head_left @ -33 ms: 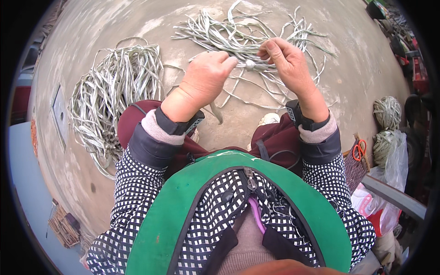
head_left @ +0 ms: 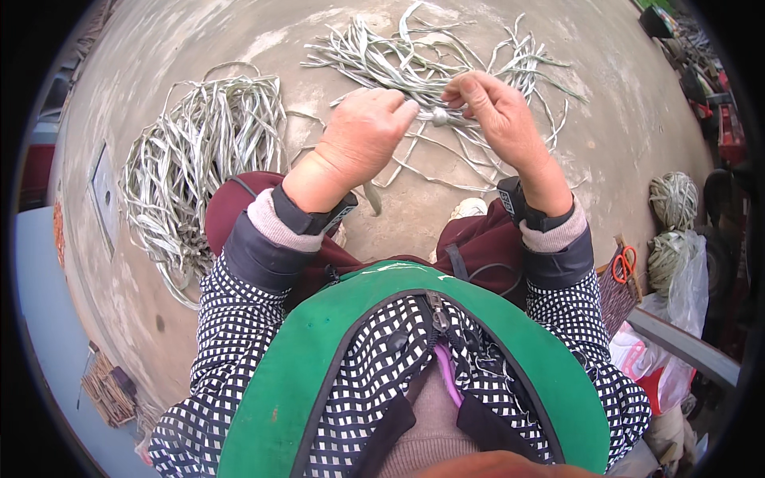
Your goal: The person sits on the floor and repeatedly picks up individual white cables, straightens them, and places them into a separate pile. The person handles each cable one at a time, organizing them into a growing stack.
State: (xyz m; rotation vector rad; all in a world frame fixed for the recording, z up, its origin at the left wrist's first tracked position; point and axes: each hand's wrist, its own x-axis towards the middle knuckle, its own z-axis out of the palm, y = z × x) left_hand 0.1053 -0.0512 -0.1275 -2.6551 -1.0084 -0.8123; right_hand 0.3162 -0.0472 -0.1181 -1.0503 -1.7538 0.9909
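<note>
My left hand (head_left: 358,131) is closed in a fist, thumb side toward the right. A flat pale strand end (head_left: 372,197) hangs below it, seemingly from its grip. Facing it, my right hand (head_left: 502,115) has its thumb and fingers curled together; whatever they pinch is hidden. Between the two hands sits a whitish knot (head_left: 440,118) in the strands. Just beyond lies a loose bundle of silvery-grey plastic strands (head_left: 382,60), its ends fanned out over the concrete floor. To the left, a larger heap of the same strands (head_left: 203,151) rests beside my knee.
Orange-handled scissors (head_left: 624,264) are at the right, near a metal bar (head_left: 685,346). A wound ball of strands (head_left: 674,197) and a clear plastic bag (head_left: 692,279) stand behind them. A flat metal plate (head_left: 102,197) is set in the floor at left; a stick bundle (head_left: 109,390) lies lower.
Both hands keep nearly the same pose. The knot and the hanging strand end have shifted very slightly.
</note>
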